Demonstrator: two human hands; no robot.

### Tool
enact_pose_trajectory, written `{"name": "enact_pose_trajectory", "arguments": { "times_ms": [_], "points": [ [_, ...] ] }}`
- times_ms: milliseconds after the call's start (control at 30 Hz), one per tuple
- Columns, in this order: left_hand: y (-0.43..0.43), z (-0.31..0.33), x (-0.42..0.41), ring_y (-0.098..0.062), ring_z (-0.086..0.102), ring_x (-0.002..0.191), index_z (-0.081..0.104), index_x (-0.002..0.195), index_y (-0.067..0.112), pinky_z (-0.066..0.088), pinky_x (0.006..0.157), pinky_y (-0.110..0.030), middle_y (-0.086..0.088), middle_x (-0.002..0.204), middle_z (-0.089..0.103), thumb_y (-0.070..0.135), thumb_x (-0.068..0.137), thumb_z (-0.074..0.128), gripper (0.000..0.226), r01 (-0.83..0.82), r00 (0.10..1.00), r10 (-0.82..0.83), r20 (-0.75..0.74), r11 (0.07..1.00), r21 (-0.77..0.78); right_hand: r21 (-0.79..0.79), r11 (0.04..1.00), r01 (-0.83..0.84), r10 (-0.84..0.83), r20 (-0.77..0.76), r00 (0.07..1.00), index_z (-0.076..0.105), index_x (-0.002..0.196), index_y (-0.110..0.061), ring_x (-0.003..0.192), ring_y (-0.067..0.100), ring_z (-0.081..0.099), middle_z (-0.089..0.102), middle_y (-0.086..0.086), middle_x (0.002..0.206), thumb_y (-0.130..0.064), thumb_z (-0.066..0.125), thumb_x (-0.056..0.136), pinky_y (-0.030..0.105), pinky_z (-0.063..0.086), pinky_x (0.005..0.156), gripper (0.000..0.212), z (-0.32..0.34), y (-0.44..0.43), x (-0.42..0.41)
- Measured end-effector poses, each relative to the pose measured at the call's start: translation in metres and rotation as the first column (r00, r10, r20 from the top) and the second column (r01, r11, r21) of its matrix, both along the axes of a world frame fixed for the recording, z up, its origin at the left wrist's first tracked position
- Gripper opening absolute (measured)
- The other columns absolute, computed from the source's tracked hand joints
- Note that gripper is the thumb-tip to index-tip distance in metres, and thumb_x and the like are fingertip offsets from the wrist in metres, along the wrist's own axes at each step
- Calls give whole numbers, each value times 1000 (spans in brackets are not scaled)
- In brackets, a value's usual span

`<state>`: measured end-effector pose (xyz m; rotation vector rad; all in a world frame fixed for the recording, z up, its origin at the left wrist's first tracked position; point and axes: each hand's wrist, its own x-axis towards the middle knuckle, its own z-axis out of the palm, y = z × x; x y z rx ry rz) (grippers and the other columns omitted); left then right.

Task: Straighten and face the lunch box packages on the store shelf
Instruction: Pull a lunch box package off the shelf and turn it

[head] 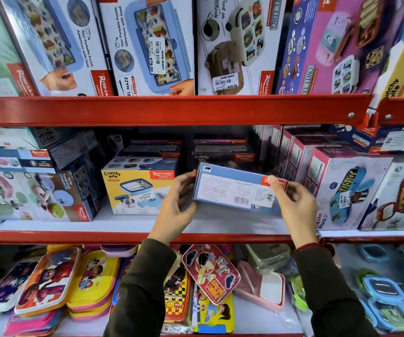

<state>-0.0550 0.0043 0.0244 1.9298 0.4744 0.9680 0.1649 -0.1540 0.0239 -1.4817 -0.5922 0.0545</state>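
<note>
Lunch box package (236, 188) tilted at frame centre, gripped by left hand (175, 205) and right hand (293, 203); yellow Crunchy Bite box (135, 188) just left.

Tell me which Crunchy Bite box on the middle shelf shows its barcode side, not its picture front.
The blue box held between the left hand and right hand; the yellow box beside it faces front.

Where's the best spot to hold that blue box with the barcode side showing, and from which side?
By its two short ends, one hand on each, coming from the front. The blue rectangular cardboard box is long, narrow and tilted, so the left hand and right hand gripping opposite ends control its turning.
</note>
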Motion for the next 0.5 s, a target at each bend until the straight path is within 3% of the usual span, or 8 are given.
{"name": "enact_pose_trajectory", "arguments": {
  "times_ms": [67,133,233,333,400,500],
  "points": [
    [1,-1,2,12,55,126,43,149,19,46,101,-5,8,146,56,-4,97,60,59,-25,999,25,36,1000,-1,9,1000,-20,20,-20,1000,66,88,-27,81,-2,70,76,-12,87,-52,73,86,8,50,65,26,-2,2,4],
    [1,-2,5,11,60,119,45,147,22,48,94,-7,10,142,59,6,100,61,52,-56,996,57,70,998,-13,58,994,-88,92,-68,993,66,98,-23,90,14,68,75,4,105,-37,61,99,23,53,70,15,-3,2,5],
    [3,-3,13,11,66,104,52,135,22,52,82,-11,3,129,67,16,100,64,37,-138,980,151,128,985,-102,97,980,-176,184,-92,979,64,105,-28,98,21,65,71,7,111,-31,48,90,35,52,78,22,-3,0,6],
    [5,-6,22,14,69,95,55,125,20,53,74,-6,-1,119,73,18,99,67,29,-210,958,237,158,963,-170,23,967,-253,254,-40,966,63,114,-29,102,6,68,73,-13,109,-20,60,87,23,55,85,29,-9,0,7],
    [6,-7,27,9,70,98,57,122,23,54,76,-5,-1,118,74,20,98,67,26,-248,947,277,165,952,-180,-46,968,-247,248,14,969,58,120,-30,103,-1,66,69,-20,111,-7,73,88,9,53,80,43,-15,3,7],
    [10,-12,33,-6,68,108,58,126,18,53,84,-6,-3,124,71,15,100,64,27,-270,942,298,155,946,-177,-71,982,-173,177,47,983,55,128,-25,107,10,65,68,-8,120,-7,77,87,3,50,77,49,-23,13,7]
  ]
}}
